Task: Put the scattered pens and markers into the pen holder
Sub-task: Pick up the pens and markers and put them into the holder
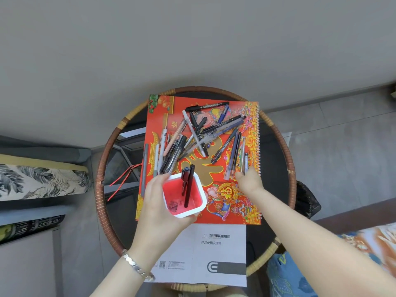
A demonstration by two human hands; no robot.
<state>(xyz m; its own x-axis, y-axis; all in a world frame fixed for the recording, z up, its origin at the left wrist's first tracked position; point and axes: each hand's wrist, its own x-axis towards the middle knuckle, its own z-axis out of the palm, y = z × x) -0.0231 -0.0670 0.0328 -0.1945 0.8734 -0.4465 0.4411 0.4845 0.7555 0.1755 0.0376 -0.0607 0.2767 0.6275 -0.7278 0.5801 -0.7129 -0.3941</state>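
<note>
A white square pen holder (pixel 200 207) with a red inside is gripped by my left hand (pixel 157 202) above the lower left of a red calendar (pixel 232 205). Two dark pens (pixel 188 185) stand in the holder. Several pens and markers (pixel 194 136) lie scattered across the calendar's upper half. Another group lies at the right, among them a clear pen (pixel 243 156) and a dark blue pen (pixel 235 154). My right hand (pixel 249 181) reaches into that group, its fingertips on the lower ends of the clear pen and a short dark pen (pixel 246 161); the grip is hidden.
The calendar lies on a round glass table with a rattan rim (pixel 98 189). A white printed manual (pixel 218 254) lies at the near edge. A red ribbon (pixel 123 181) trails off the calendar's left side. A patterned cushion (pixel 42 181) is at the left.
</note>
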